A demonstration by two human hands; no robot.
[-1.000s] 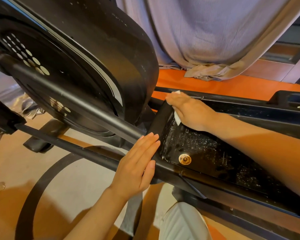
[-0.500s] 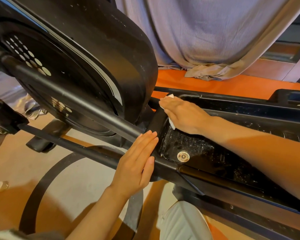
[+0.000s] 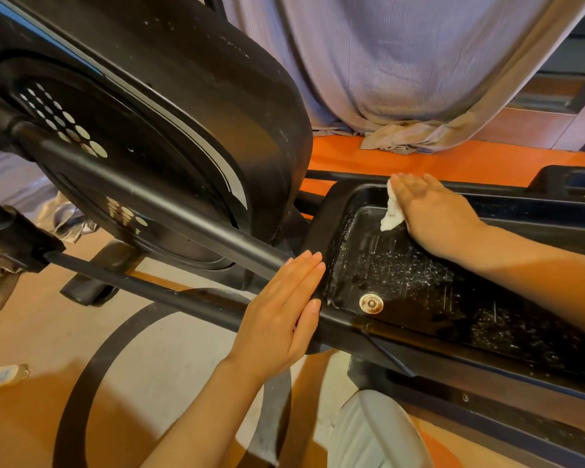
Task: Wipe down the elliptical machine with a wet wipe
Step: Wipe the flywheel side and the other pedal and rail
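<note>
The black elliptical machine fills the view, its round flywheel housing (image 3: 169,106) at upper left and a long foot pedal tray (image 3: 419,292) running to the right, streaked with wet foam. My right hand (image 3: 433,214) lies flat with straight fingers on the tray's far inner wall, pressing a white wet wipe (image 3: 393,211) that sticks out beside my palm. My left hand (image 3: 281,315) rests flat, fingers straight, against the pedal's front end and the black bar (image 3: 156,204) that joins it. A brass bolt (image 3: 371,303) sits in the tray floor.
A grey curtain (image 3: 402,62) hangs behind the machine and bunches on the orange floor (image 3: 487,163). A second pedal (image 3: 568,184) lies behind the first. My knee in light trousers (image 3: 375,434) is below the pedal. A small white object (image 3: 0,376) lies at the left edge.
My right hand has slid with the wipe from the tray's front left corner toward the right along the far wall. My left hand has stayed on the pedal's front end.
</note>
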